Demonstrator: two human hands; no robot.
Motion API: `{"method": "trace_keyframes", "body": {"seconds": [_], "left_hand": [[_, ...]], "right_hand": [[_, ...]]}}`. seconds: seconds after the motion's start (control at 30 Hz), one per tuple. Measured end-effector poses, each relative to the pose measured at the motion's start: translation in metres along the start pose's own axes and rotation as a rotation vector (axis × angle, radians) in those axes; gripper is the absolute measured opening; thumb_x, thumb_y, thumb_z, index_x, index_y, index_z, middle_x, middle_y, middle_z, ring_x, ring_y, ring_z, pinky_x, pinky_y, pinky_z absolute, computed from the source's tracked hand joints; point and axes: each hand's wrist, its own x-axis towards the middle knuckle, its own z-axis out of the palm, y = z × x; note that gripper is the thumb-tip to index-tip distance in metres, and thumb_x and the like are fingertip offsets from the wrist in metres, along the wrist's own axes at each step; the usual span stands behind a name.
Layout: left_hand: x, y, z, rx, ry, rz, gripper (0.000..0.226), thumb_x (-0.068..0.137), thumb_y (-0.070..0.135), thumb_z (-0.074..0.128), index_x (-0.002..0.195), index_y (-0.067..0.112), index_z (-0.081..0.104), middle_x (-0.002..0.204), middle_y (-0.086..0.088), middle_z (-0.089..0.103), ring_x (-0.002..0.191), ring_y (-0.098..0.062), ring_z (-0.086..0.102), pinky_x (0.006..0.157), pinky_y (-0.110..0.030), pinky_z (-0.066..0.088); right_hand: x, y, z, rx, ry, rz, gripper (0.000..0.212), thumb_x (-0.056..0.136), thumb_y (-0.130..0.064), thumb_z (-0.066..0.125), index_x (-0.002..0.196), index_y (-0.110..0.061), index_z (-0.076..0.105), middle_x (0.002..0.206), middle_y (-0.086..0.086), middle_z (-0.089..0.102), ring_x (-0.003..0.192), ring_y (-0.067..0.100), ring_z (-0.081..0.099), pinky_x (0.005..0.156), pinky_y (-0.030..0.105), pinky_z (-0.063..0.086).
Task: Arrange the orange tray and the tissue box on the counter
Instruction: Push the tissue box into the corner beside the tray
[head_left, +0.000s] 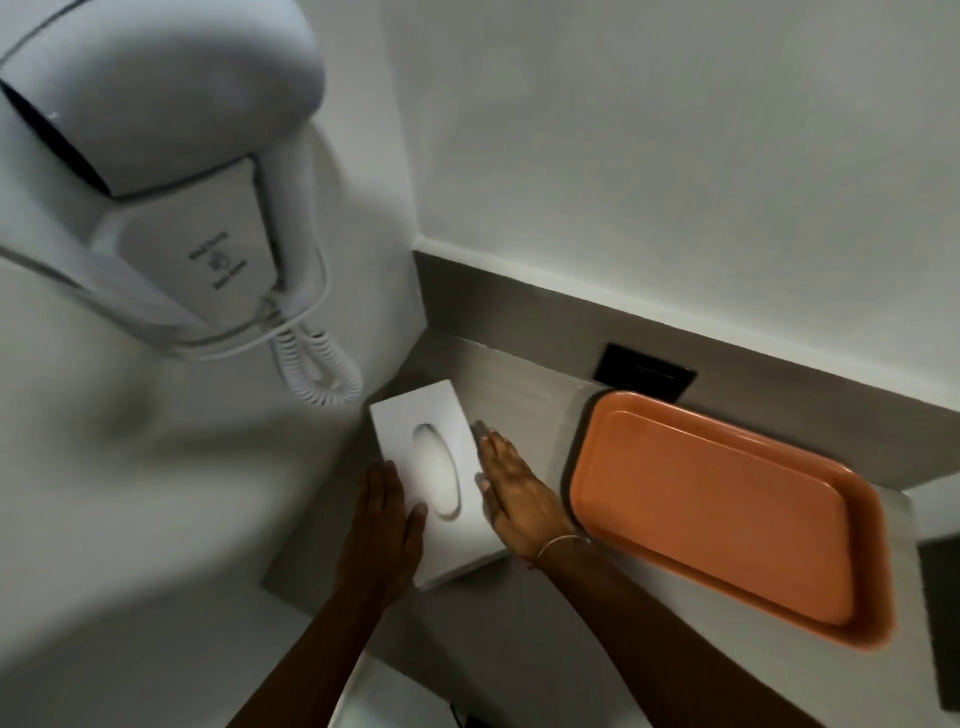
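On the left wall hangs a white dryer (156, 104) w/ a coiled cord (317, 364) dangling just above the counter (519, 374) corner. Below it, near the corner, the white tissue box (441, 483) lies flat on the counter, oval slot facing up, long axis running away from the person. Left hand (387, 512) is flat against the box's left side, fingers straight, thumb resting on the top face near the slot. Right hand (514, 493) presses flat along the box's right side, fingers extended, a thin bracelet (558, 543) at the wrist. Neither hand is curled round the box; both palms just bracket it, one per side. Right of that, apart from the hands, the orange tray (727, 509) sits empty on the counter, tilted at an angle to the back wall. Behind the tray's far corner, a black outlet plate (644, 371) on the backsplash.
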Motion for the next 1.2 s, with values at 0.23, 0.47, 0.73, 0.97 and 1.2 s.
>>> {"method": "trace_keyframes", "body": {"seconds": [0.23,0.47,0.73,0.97,1.2], "left_hand": [[0.007,0.001,0.008,-0.073,-0.057,-0.001,0.07,0.097,0.038,0.033,0.149,0.015,-0.009,0.161,-0.01,-0.013,0.147,-0.03,0.017,0.114,-0.044,0.033],[0.011,0.008,0.013,-0.148,-0.047,-0.095,0.069,0.098,0.029,0.037,0.149,0.017,-0.007,0.162,-0.012,-0.006,0.135,-0.033,0.038,0.109,-0.042,0.037],[0.085,0.011,-0.028,-0.155,-0.085,-0.003,0.06,0.097,0.016,0.041,0.149,0.02,0.013,0.16,-0.008,0.019,0.142,-0.029,0.029,0.116,-0.037,0.023],[0.152,0.034,-0.062,-0.283,-0.111,-0.086,0.048,0.099,0.021,0.038,0.146,0.012,0.028,0.149,-0.012,0.04,0.133,-0.028,0.042,0.112,-0.031,0.032],[0.182,0.033,-0.057,-0.242,-0.099,-0.144,0.047,0.101,0.027,0.031,0.144,0.007,0.032,0.151,-0.014,0.038,0.137,-0.034,0.038,0.118,-0.043,0.026]], "right_hand": [[0.023,0.007,0.019,0.06,-0.124,0.048,0.057,0.104,-0.023,0.032,0.154,-0.012,0.008,0.164,0.004,0.011,0.149,0.018,0.019,0.119,0.022,0.012],[0.023,0.004,0.029,0.249,-0.036,0.15,0.058,0.1,-0.011,0.044,0.152,-0.013,0.019,0.16,0.005,0.025,0.146,0.02,0.026,0.114,0.017,0.012],[0.047,-0.009,0.034,0.52,0.15,0.389,0.063,0.099,-0.01,0.049,0.153,-0.017,0.016,0.157,0.006,0.034,0.14,0.026,0.037,0.114,0.03,0.024],[0.097,-0.013,0.037,0.629,0.17,0.433,0.07,0.098,-0.008,0.05,0.154,-0.018,0.011,0.159,0.003,0.027,0.144,0.022,0.031,0.112,0.025,0.021],[0.113,-0.004,0.045,0.583,0.158,0.399,0.07,0.097,-0.01,0.053,0.154,-0.017,0.013,0.159,0.004,0.028,0.144,0.024,0.031,0.113,0.024,0.022]]}}
